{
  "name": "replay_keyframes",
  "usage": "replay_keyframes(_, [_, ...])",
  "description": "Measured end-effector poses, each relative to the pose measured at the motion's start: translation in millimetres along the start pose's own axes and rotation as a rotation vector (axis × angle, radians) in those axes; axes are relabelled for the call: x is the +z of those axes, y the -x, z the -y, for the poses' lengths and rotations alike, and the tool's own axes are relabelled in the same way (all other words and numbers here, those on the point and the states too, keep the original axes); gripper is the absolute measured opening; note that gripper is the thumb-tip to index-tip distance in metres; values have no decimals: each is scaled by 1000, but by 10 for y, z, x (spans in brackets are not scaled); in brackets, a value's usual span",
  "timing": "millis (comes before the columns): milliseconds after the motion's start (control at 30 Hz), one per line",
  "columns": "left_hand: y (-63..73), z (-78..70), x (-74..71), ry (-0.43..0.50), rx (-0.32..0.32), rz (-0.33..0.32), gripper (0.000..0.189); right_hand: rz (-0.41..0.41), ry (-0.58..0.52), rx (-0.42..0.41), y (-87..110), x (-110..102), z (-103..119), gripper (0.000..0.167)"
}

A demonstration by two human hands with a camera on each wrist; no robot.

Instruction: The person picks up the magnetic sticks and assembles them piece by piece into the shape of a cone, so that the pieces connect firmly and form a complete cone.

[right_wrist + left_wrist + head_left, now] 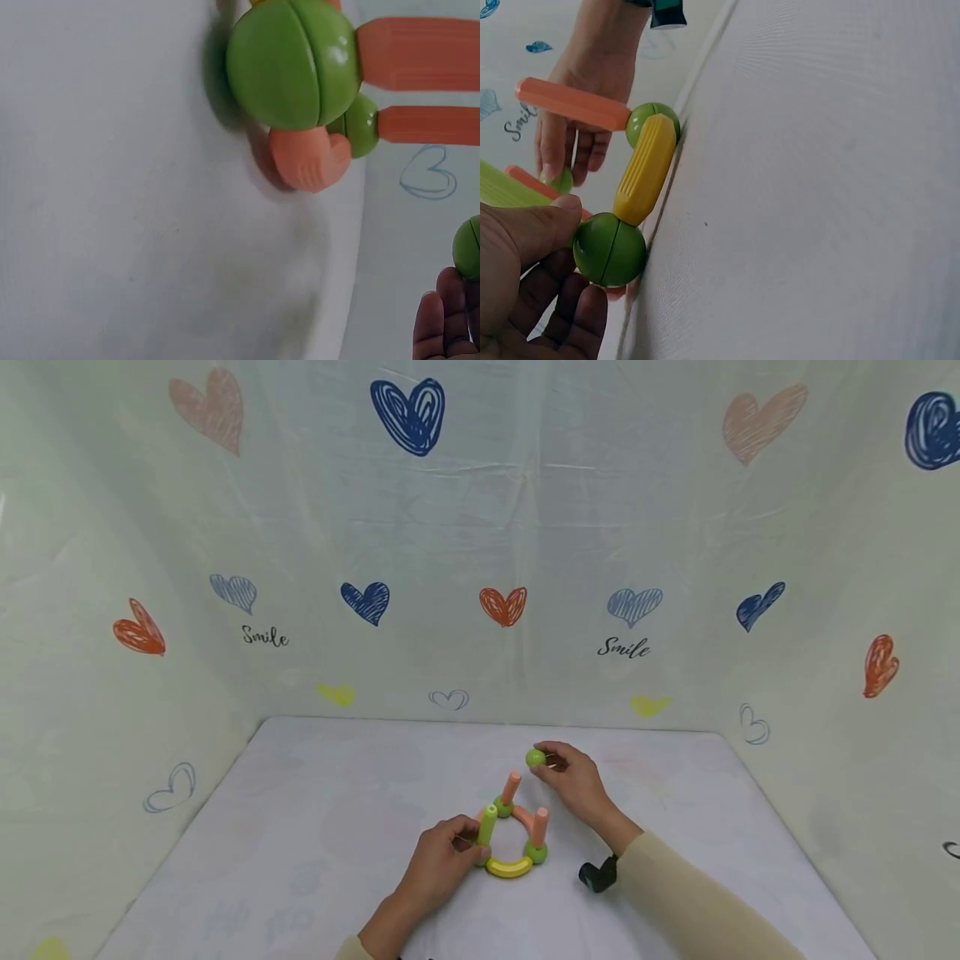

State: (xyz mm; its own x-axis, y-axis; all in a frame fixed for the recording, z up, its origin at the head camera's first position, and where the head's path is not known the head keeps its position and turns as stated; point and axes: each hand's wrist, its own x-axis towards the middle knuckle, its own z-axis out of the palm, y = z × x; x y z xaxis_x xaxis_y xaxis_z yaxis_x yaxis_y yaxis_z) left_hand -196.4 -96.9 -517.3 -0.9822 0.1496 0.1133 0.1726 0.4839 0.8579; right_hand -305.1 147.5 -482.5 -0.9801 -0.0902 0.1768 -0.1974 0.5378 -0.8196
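A ring of toy building pieces lies on the table: green balls joined by curved pieces, a yellow one (509, 867) in front and salmon ones behind. Two salmon rods (541, 827) rise from balls at the back and right, and a light green rod (487, 825) at the left. My left hand (442, 862) pinches the light green rod low down, by its green ball (609, 250). Behind the ring, above the table, my right hand (577, 781) holds a loose green ball (536, 757) between thumb and fingers. In the right wrist view that ball (468, 251) shows only partly.
A dark green strap-like object (597, 875) sits by the right forearm, under the sleeve. The white-covered table (337, 793) meets a pale curtain (450, 527) printed with hearts at its back and sides.
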Motion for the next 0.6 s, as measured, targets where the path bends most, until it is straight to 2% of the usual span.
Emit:
replay_keyframes(367, [-13, 1, 5, -24, 15, -12, 21, 45, -97, -74, 202, -110, 329, 38])
replay_keyframes(600, [-24, 0, 2, -27, 10, -7, 21, 85, -127, -135, 287, -113, 420, 36])
